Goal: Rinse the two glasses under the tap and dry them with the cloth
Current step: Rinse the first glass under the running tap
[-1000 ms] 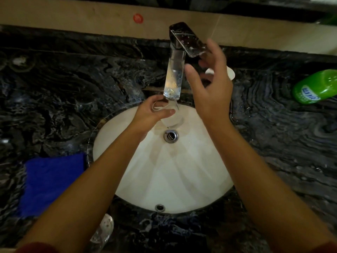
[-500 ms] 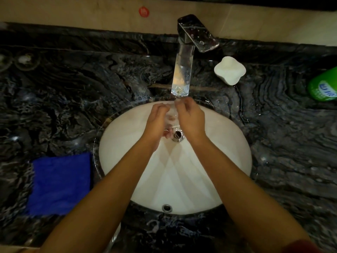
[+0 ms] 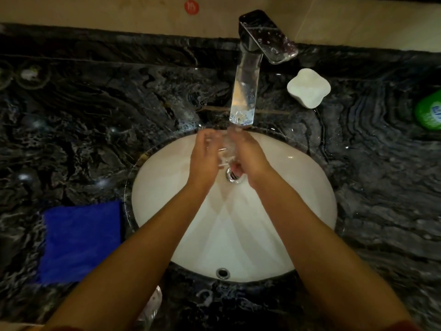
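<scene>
Glass [image 3: 226, 149] sits between my two hands, under the spout of the tap [image 3: 243, 91] and over the far part of the white sink [image 3: 298, 187]. It is clear and blurred, so I cannot tell if it is upright or tilted. My left hand [image 3: 205, 158] holds it from the left side with curled fingers, and my right hand [image 3: 250, 156] holds it from the right side in the same way. Just near of the hands, the metal drain [image 3: 235, 179] shows a little between my wrists.

Second glass [image 3: 151, 306] stands on the dark marble counter [image 3: 95, 115] at the near edge, near of the sink, and my left forearm hides a part of it. Blue cloth [image 3: 81, 240] lies flat on the counter, just left of the sink, and nothing touches it.

Right of the tap stands a white dish with round corners [image 3: 309, 91]. At the far right edge lies a green bottle [image 3: 429, 111], cut by the frame. On the beige wall [image 3: 119, 13] behind the counter I see a red round sticker [image 3: 191, 7]. Small overflow hole [image 3: 222, 273] is in the near wall of the sink.
</scene>
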A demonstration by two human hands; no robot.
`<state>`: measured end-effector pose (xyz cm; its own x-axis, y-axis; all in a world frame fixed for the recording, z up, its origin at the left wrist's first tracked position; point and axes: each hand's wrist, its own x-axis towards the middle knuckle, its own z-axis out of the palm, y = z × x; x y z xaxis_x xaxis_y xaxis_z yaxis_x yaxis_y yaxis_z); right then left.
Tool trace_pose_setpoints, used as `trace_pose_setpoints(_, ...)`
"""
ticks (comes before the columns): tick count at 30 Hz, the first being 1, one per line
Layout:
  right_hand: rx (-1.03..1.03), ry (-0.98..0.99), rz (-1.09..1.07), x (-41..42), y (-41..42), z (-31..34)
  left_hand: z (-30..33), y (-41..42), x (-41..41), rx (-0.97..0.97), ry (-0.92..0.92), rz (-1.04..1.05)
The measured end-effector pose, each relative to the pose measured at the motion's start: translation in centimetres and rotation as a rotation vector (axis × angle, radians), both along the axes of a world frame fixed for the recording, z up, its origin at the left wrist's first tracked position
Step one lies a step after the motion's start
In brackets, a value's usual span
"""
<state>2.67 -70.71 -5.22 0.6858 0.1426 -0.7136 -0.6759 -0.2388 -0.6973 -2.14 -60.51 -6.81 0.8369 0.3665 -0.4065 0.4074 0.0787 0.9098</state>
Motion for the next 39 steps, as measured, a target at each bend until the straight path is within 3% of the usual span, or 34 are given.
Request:
trace_pose_setpoints(2, -0.11, -0.199, -0.027, -1.0, 0.4, -0.4, 0.5, 0.0, 0.8, -0.234, 0.201, 0.115)
trace_pose_setpoints(6, -0.292, -0.703, 0.218, -2.0, -0.9, -2.5, 0.3, 1.2, 1.5, -0.49, 0.548, -0.031)
trace_pose_setpoints(9, -0.338, -0.92, 0.434, -2.0, -0.9, -3.5, 0.0, 1.2, 1.2, -0.634, 0.559, 0.001)
trace_pose_setpoints(11, -0.377, -0.872, 0.41, -1.2, -0.6, -3.1, 0.4, 0.7, 1.1, -0.597, 0.516, 0.044)
trace_pose_setpoints(15, -0.502, -0.302, 0.389, 1.7, 0.3, -1.8, 0.3, -0.3, 0.9, -0.166, 0.339, 0.003)
trace_pose_setpoints(18, -0.188, 0.065, 0.316, 2.8, -0.3, -1.0, -0.1, 0.1, 0.4, 0.08, 0.143, -0.1)
trace_pose_setpoints(20, -0.01, 0.148, 0.259, 3.0, -1.0, -0.9, -0.1, 0.1, 0.3, 0.083, 0.082, -0.071)
trace_pose_setpoints(25, 0.122, 0.253, 0.002, 1.4, -0.9, -1.6, 0.8, -0.6, 1.0, -0.123, 0.125, 0.203)
trace_pose_setpoints(28, 0.303, 0.385, -0.156, 0.6, -1.7, -2.2, 1.3, -1.1, 1.1, -0.263, 0.076, 0.179)
trace_pose_setpoints(30, 0.411, 0.474, -0.262, 0.2, -2.4, -2.6, 1.3, -1.4, 1.0, -0.231, 0.078, 0.054)
trace_pose_setpoints(32, 0.402, 0.483, -0.256, 0.1, -2.8, -2.7, 1.0, -1.7, 0.9, -0.199, 0.094, -0.028)
trace_pose_setpoints(34, 0.233, 0.396, -0.212, 0.0, -2.3, -2.4, 0.5, -1.9, 1.0, -0.166, 0.145, -0.007)
trace_pose_setpoints(39, -0.192, -0.129, -0.082, -3.7, -0.3, -3.2, -0.4, -3.0, 2.5, -0.133, 0.278, 0.196)
